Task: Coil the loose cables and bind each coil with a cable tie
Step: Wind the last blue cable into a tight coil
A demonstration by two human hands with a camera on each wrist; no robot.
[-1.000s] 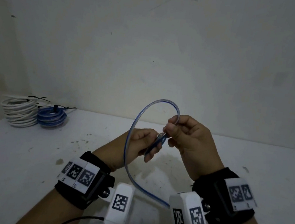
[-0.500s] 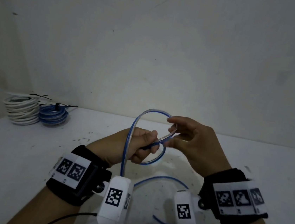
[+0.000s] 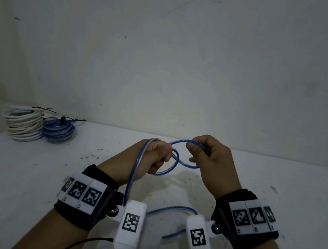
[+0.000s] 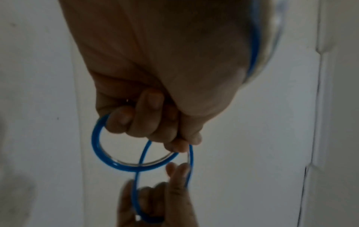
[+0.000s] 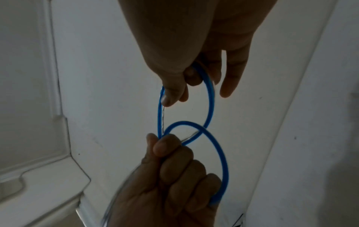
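A thin blue cable (image 3: 133,174) is held above the white table (image 3: 21,169). My left hand (image 3: 155,154) is closed in a fist round a small loop of the blue cable (image 4: 108,159), which hangs below its fingers. My right hand (image 3: 206,155) pinches a second loop (image 5: 210,98) between thumb and forefinger, with the other fingers straighter. The two loops cross between the hands like a figure eight. The slack runs down over my left wrist, and a loose end (image 3: 173,236) lies on the table between my forearms.
At the table's back left stand a white cable coil (image 3: 23,126) and a smaller blue coil (image 3: 59,131), each bound with a black cable tie. A plain wall rises behind the table.
My hands have drawn apart; a second loop has formed in my right hand. The big arch of cable above the hands has shrunk to two small loops. The view has tilted slightly.
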